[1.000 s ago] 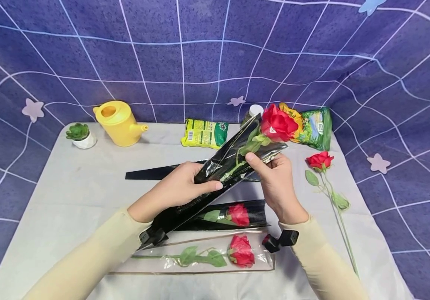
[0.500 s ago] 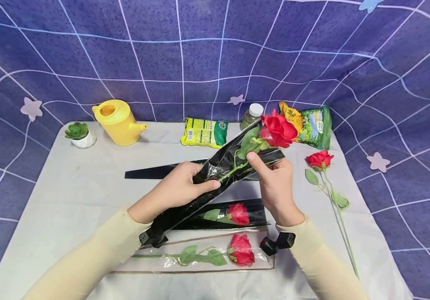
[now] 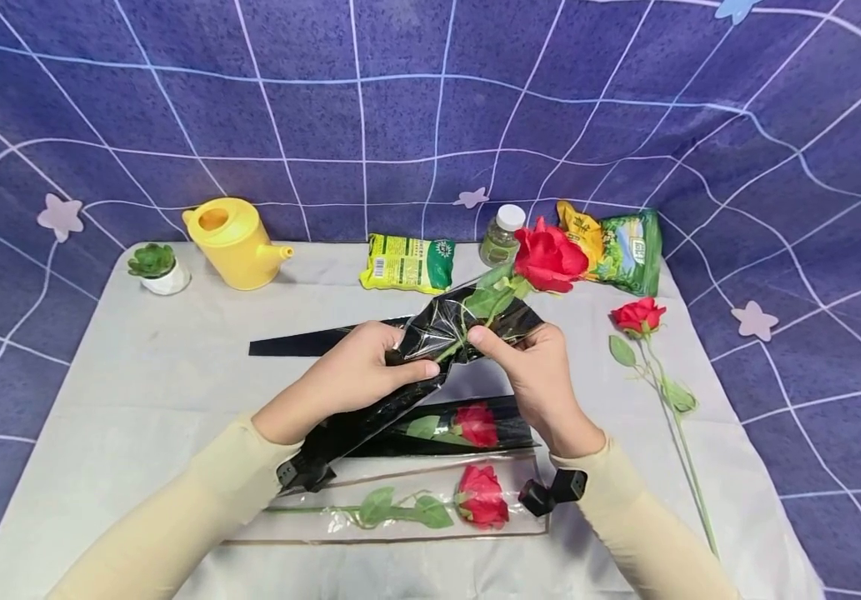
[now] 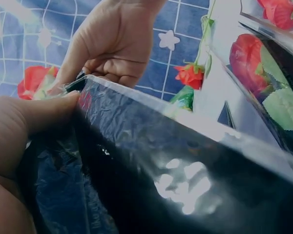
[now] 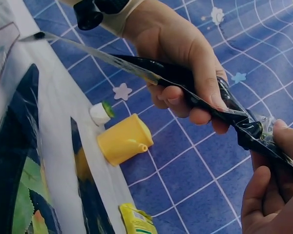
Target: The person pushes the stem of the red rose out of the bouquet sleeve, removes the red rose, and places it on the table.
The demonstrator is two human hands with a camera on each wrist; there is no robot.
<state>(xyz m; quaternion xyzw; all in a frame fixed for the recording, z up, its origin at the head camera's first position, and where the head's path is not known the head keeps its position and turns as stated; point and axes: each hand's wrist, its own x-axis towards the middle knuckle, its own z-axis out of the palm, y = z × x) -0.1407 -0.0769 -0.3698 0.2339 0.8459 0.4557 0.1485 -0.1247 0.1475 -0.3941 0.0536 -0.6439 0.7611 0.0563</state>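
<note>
In the head view a black-and-clear flower sleeve (image 3: 430, 329) slants up to the right, with an artificial red rose (image 3: 550, 257) sticking out of its top end. My left hand (image 3: 355, 371) grips the sleeve around its middle, thumb on top. Closer to the bloom, my right hand (image 3: 538, 379) pinches the bunched sleeve edge and the rose's stem below the green leaves. The sleeve's film is crumpled between both hands. In the right wrist view the sleeve (image 5: 180, 85) runs from the left hand (image 5: 180, 48) to the right hand (image 5: 278, 195); the bloom is out of sight there.
Below lie a rose in a black sleeve (image 3: 475, 423) and one in a clear sleeve (image 3: 483, 496). A flat black sleeve (image 3: 295, 342) is behind. A loose rose (image 3: 638, 317), watering can (image 3: 231, 242), potted succulent (image 3: 160, 268), jar (image 3: 503, 233) and packets (image 3: 407, 262) stand around.
My right hand has moved left and slightly down, bringing the sleeve's top edge down the stem, so more leaves show. The film is more crumpled; the left hand has barely moved.
</note>
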